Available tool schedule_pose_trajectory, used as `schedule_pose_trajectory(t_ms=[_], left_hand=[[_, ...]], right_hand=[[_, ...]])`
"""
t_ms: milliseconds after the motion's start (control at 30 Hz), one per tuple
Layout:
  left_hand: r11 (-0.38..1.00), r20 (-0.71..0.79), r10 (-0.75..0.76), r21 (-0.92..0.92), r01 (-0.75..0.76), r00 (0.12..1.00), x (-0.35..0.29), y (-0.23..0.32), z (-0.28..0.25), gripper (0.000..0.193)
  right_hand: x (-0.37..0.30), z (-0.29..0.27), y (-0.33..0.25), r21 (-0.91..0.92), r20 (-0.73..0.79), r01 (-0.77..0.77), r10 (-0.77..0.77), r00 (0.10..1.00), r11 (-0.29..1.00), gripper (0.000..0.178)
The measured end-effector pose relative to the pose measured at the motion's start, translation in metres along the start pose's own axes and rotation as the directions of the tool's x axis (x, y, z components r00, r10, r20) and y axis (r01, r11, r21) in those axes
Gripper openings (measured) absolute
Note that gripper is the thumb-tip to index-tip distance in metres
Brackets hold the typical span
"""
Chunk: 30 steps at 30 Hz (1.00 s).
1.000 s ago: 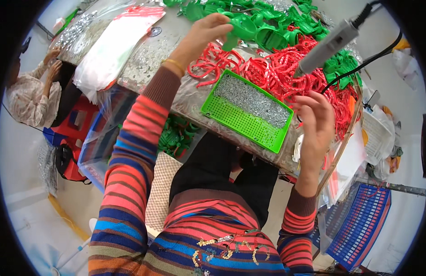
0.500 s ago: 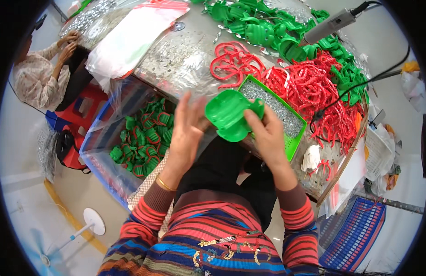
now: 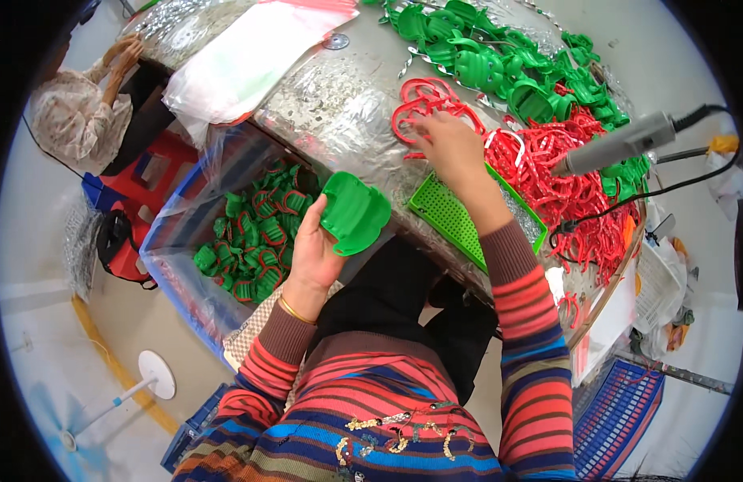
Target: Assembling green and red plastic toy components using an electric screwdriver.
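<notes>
My left hand [image 3: 313,255] grips a curved green plastic piece [image 3: 354,213] by its left side, above my lap. Over the table, my right hand [image 3: 448,145] reaches to a small group of curved red plastic strips [image 3: 424,95]; its fingertips touch or hover at them, and whether they pinch one is unclear. Under my right forearm lies a green perforated basket [image 3: 448,218] with small silvery parts in its far portion. Right of it spreads a large heap of red strips [image 3: 540,161].
Green plastic pieces [image 3: 476,68] pile at the table's back. A grey handheld tool [image 3: 620,145] on a cable hangs at right. Left stands a lined blue crate [image 3: 167,241] holding finished-looking green-and-red pieces [image 3: 255,233]. White plastic bags [image 3: 251,64] lie at far left, near another person [image 3: 78,120].
The green piece has passed from my right hand to my left. My right hand has moved up and forward to the red strips. The view has shifted slightly.
</notes>
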<state>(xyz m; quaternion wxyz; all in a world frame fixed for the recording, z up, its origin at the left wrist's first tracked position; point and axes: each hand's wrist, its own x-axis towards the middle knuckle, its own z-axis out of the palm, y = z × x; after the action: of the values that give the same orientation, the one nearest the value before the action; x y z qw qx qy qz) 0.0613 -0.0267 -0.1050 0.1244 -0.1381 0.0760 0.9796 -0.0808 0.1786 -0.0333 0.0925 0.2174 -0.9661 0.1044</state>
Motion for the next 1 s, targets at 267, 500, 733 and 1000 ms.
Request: schedule_pose_trajectory(t_ms=[267,500,733,1000], left_hand=[[0.972,0.117,-0.204,-0.097,0.216,0.972,-0.022,-0.006,0.014,0.065],[0.962,0.279,-0.222,-0.095,0.257,0.934,-0.013,-0.012,0.01,0.064],[0.944,0.148,-0.114,0.323,0.06,0.982,-0.014,-0.054,0.062,0.061],[0.936,0.124,-0.339,0.139,0.323,0.932,-0.012,-0.103,0.061,0.033]], right_hand=[[0.018,0.019,0.014,-0.13,-0.039,0.103,-0.109,0.993,0.986,0.011],[0.004,-0.051,0.005,0.931,-0.212,0.012,0.513,0.832,0.365,0.019],[-0.085,-0.108,-0.064,0.297,-0.223,0.073,-0.006,0.975,0.952,0.014],[-0.137,-0.12,-0.06,0.285,0.05,-0.006,-0.009,0.999,0.958,0.014]])
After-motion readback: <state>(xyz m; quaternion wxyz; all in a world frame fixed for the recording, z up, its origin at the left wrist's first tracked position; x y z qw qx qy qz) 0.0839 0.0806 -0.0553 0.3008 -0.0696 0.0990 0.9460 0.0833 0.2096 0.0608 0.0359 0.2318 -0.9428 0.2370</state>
